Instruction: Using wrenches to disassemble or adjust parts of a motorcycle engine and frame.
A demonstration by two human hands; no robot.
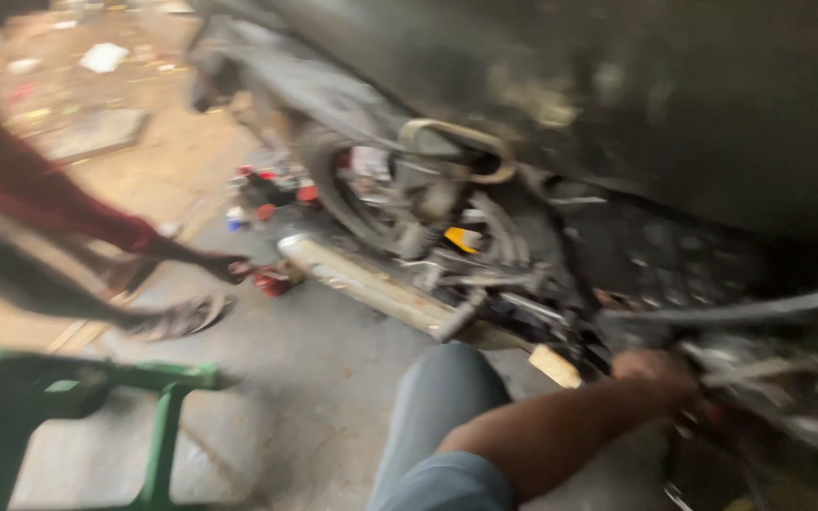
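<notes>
Far off to the left of the working hand stands a green stool on the concrete floor. Beyond it another person's legs and sandalled foot cross the left edge; they belong to someone else nearby.

Closer in, still left of the hand and further from the person, small red and blue containers lie on the floor beside the motorcycle's rear wheel. The chrome exhaust pipe runs diagonally from there down toward the hand, its end just left of it. A pale, blocky footpeg sits right beside the hand on its left.

The person's knee, in grey trousers, is below and left of the hand. One bare forearm reaches from it to the right, and the hand rests against the dark lower engine area of the motorcycle. Which hand it is I cannot tell, though it looks more like the right; the other is out of view. Motion blur hides the fingers, so whether it grips anything cannot be told. A thin metal rod or tool extends right from the hand, possibly held.

The motorcycle is lying tilted with its underside parts exposed. The work seems to be under way; what is finished cannot be judged.
</notes>
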